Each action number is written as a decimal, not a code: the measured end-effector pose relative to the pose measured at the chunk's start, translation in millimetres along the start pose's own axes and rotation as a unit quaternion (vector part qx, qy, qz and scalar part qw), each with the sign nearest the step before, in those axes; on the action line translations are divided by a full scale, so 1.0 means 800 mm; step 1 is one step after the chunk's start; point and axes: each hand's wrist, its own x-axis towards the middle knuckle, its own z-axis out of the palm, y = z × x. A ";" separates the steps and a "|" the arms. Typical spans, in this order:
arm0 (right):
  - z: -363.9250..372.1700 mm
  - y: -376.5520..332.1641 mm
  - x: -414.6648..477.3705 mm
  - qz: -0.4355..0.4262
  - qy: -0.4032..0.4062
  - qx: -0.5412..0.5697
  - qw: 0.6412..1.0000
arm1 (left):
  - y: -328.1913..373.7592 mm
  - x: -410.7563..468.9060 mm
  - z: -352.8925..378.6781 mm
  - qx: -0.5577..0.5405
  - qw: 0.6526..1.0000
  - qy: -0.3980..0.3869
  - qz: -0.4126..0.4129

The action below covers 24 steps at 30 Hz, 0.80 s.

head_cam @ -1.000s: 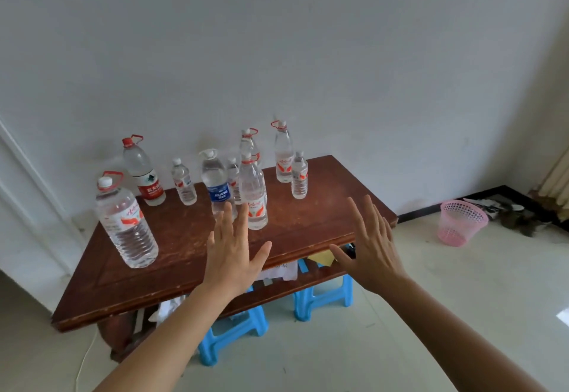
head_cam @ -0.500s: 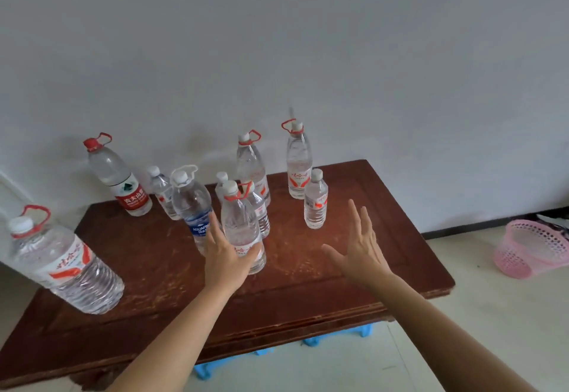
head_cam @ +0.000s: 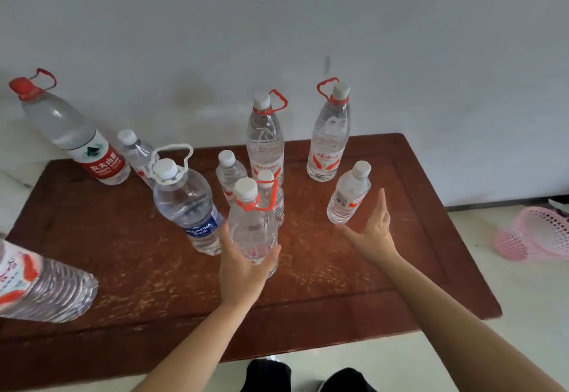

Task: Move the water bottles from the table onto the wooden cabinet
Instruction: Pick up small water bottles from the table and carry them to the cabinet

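My left grip (head_cam: 243, 271) is clamped round the lower body of a clear bottle (head_cam: 253, 225) with a white cap and a red carry loop, near the middle of the counter (head_cam: 400, 268). My right grip (head_cam: 374, 234) is spread, fingers straight, just beside the foot of a small bottle (head_cam: 349, 196); I cannot tell whether the thumb touches it. Just left of the held bottle stands a rounder bottle (head_cam: 187, 204) with a white loop handle and a blue label reading AQUAFINA. At the far left, a red-capped bottle (head_cam: 77, 133) carries a red label with white Chinese characters. Behind, a tall bottle (head_cam: 265, 139) and a second tall bottle (head_cam: 329, 136) show red printed marks. A ribbed bottle (head_cam: 46, 287) is cut off by the left edge. The counter is dark reddish wood, scuffed pale. A pink perforated basket (head_cam: 535, 234) sits on the floor.
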 end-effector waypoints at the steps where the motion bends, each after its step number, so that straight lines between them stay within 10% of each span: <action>1: 0.003 -0.003 0.009 0.006 0.006 0.003 1.000 | -0.003 0.001 0.000 -0.010 1.000 -0.004 -0.012; 11: 0.033 -0.028 0.074 0.043 0.035 0.093 0.994 | -0.043 -0.025 0.030 -0.053 0.990 -0.014 -0.131; 24: -0.006 0.024 0.129 -0.146 -0.127 0.043 0.980 | 0.018 -0.060 0.133 -0.106 0.926 0.174 -0.317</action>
